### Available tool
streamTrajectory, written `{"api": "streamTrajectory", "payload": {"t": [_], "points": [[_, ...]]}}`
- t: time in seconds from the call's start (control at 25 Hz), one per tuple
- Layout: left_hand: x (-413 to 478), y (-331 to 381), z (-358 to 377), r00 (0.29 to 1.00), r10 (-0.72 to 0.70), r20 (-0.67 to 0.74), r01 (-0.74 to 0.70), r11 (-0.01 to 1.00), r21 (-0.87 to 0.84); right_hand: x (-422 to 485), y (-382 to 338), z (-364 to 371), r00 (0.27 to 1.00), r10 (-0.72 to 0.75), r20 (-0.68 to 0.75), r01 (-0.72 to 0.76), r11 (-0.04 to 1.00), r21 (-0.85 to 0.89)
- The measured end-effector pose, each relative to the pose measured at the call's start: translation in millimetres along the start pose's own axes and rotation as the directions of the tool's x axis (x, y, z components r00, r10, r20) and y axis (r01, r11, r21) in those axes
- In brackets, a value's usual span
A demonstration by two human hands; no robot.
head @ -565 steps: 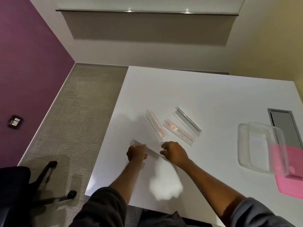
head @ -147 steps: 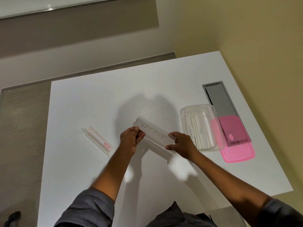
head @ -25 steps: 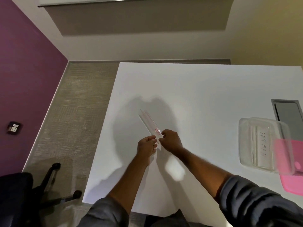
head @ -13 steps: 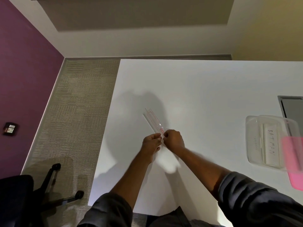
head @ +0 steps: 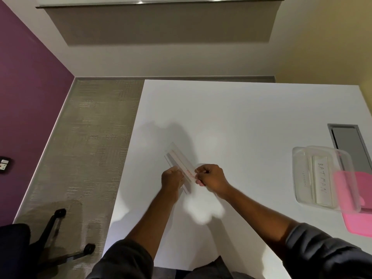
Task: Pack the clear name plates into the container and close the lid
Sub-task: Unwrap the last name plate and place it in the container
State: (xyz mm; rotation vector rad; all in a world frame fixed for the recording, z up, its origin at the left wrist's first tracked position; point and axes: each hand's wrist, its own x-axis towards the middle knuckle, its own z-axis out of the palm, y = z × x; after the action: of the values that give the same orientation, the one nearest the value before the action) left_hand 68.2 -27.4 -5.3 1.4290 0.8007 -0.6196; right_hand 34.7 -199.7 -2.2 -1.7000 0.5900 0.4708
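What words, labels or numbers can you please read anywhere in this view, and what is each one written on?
"BATMAN": handwritten on the white card of the clear name plate lying in the clear plastic container.
Unreadable: small dark print on the neighbouring clear plate in the container, too tiny.
Unreadable: red marking on the clear name plate held in both hands, by the left hand and right hand, blurred.

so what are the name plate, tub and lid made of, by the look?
Name plate: clear, glossy, likely acrylic; the table shows through it and its edges catch light. A thin red strip sits at the held end.
Tub: clear, slightly cloudy, probably thin plastic; the plates packed inside stay readable through it.
Lid: pink, seems soft-sheen plastic; whether see-through, cannot tell.
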Motion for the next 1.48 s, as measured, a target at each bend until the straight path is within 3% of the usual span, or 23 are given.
{"api": "streamTrajectory", "payload": {"t": [0.48,0.64,0.84,0.96,1.12,1.32,1.48], "points": [[-17,8,1,0.999,-0.035,0.032,0.042,0.959,-0.28,-35,-17,-52,0.972,0.101,0.213,-0.134,0.98,0.144],[-25,7,4,0.996,-0.049,0.072,0.071,0.936,-0.345,-44,-13,-70,0.975,0.108,0.194,-0.136,0.981,0.138],[-35,7,17,0.998,-0.032,0.049,0.048,0.931,-0.363,-56,-5,-71,0.995,-0.079,0.064,0.086,0.99,-0.112],[-44,5,27,0.996,-0.006,0.084,0.036,0.929,-0.367,-61,-5,-71,0.963,-0.249,0.105,0.27,0.896,-0.352],[-56,3,39,0.99,0.028,0.14,0.027,0.924,-0.381,-62,0,-75,0.944,-0.319,0.083,0.319,0.821,-0.473],[-58,-2,37,0.98,0.027,0.199,0.048,0.93,-0.363,-72,1,-97,0.972,-0.237,-0.001,0.225,0.924,-0.309],[-63,-3,40,0.97,0.059,0.235,0.027,0.938,-0.345,-79,4,-113,0.982,-0.188,0.026,0.189,0.968,-0.165]]}}
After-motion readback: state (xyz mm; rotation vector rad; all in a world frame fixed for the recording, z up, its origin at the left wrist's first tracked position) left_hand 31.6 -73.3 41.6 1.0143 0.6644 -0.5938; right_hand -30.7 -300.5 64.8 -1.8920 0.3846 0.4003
